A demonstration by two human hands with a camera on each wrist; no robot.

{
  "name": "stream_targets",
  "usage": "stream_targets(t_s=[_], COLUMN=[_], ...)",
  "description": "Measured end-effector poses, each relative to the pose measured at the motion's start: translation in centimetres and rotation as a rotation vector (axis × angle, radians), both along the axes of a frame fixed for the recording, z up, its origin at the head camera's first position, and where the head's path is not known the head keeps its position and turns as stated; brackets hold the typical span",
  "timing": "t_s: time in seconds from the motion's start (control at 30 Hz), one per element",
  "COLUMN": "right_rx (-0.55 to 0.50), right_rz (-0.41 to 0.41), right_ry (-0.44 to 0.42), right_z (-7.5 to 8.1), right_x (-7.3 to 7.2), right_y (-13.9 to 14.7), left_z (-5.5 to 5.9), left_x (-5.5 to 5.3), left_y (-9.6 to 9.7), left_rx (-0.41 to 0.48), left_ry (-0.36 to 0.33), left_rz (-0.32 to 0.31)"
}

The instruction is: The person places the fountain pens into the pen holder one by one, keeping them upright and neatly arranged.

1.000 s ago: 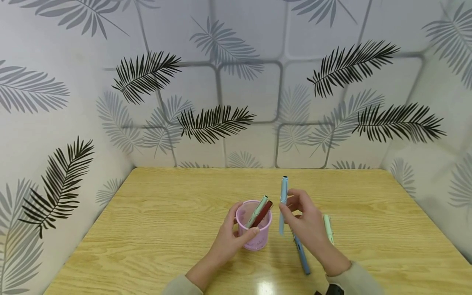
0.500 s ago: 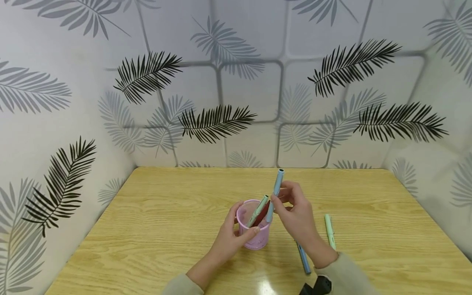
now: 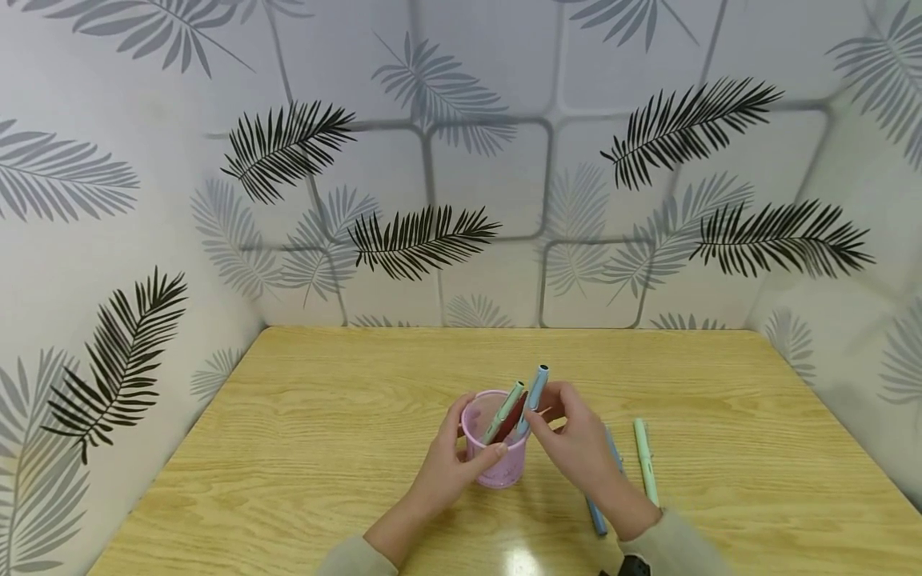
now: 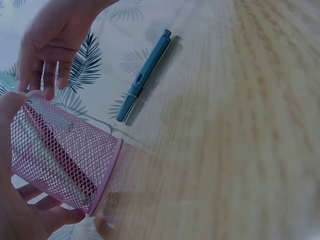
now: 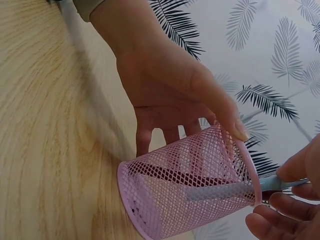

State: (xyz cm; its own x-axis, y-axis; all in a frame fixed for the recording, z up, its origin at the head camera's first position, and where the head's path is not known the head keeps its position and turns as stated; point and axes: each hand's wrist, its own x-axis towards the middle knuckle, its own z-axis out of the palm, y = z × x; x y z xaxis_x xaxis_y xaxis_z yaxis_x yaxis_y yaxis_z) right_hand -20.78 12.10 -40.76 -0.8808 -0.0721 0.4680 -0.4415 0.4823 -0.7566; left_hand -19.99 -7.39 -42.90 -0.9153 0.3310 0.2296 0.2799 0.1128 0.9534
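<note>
My left hand [image 3: 446, 474] grips a pink mesh pen holder [image 3: 499, 472], its thumb over the near side of the rim. A pale green pen [image 3: 506, 410] and a dark red pen [image 3: 510, 422] lean inside it. My right hand [image 3: 578, 440] pinches a light blue pen [image 3: 537, 387] at the holder's right rim. In the right wrist view, the lower part of that light blue pen [image 5: 220, 191] shows through the mesh, above the holder's base. Partly covered by my right forearm, a darker blue pen [image 4: 142, 77] lies on the table.
A light green pen [image 3: 645, 458] lies on the wooden table [image 3: 324, 432], right of the darker blue one. Leaf-patterned walls [image 3: 490, 184] stand behind the table and at both sides.
My right hand has carried the light blue pen leftward to the holder, then down so its lower part is inside. My left hand keeps its grip and place.
</note>
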Motion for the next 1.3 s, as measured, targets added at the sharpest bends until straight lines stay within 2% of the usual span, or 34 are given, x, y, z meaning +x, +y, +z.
stream_targets(t_s=[0.1,0.17,0.33,0.4,0.67,0.83,1.03,1.23,1.3], right_rx=[0.038,0.055,0.064,0.065,0.068,0.07,0.058,0.084,0.091], right_rz=[0.0,0.002,0.0,0.0,0.004,0.001,0.019,0.014,0.009], right_ry=[-0.018,-0.018,0.002,0.006,-0.015,-0.028,-0.046,-0.057,-0.058], right_z=[-0.4,-0.6,-0.8,-0.9,-1.3,-1.5,-1.7,-1.9,-1.9], right_x=[0.2,0.3,0.4,0.4,0.3,0.3,0.4,0.5,0.6], right_y=[0.1,0.2,0.3,0.4,0.7,1.1,1.7,2.3,2.5], left_z=[-0.2,-1.0,-0.7,0.0,-2.9,-3.3,-2.9,-0.9,-0.7], left_x=[-0.1,-0.5,-0.5,-0.1,-1.6,-1.8,-1.6,-0.3,-0.2], left_y=[0.0,0.1,0.2,0.2,0.2,0.1,0.1,0.2,0.3], left_rx=[0.002,-0.002,-0.013,-0.006,-0.005,-0.001,-0.014,0.009,0.015], left_ry=[-0.01,-0.004,0.014,0.013,0.031,0.044,0.029,0.008,0.007], left_rz=[0.002,0.016,0.032,0.024,0.047,0.054,0.059,0.04,0.04])
